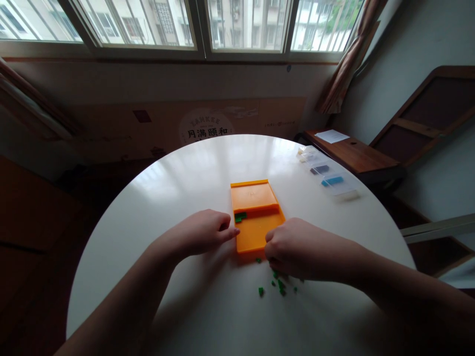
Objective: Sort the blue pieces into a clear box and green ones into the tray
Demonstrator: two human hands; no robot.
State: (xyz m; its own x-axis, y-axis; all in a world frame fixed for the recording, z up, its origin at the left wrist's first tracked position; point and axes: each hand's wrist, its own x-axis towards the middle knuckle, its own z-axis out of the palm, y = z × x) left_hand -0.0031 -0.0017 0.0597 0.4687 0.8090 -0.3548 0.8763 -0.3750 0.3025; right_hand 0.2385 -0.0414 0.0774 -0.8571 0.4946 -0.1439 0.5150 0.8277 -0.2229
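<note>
An orange plastic tray (256,198) lies in the middle of a round white table (185,173). A few small green pieces (240,216) sit inside the tray at its left side. My left hand (202,231) rests against the tray's left edge, fingers curled and a fingertip touching the rim. My right hand (297,247) is at the tray's near right corner, knuckles up, fingers bent down over several loose green pieces (279,286) scattered on the table. What the right fingers pinch is hidden.
A clear box (328,178) with blue and dark parts lies at the table's far right. A wooden side table (352,153) with a sheet of paper (332,136) stands behind it. A window (185,24) runs along the back wall.
</note>
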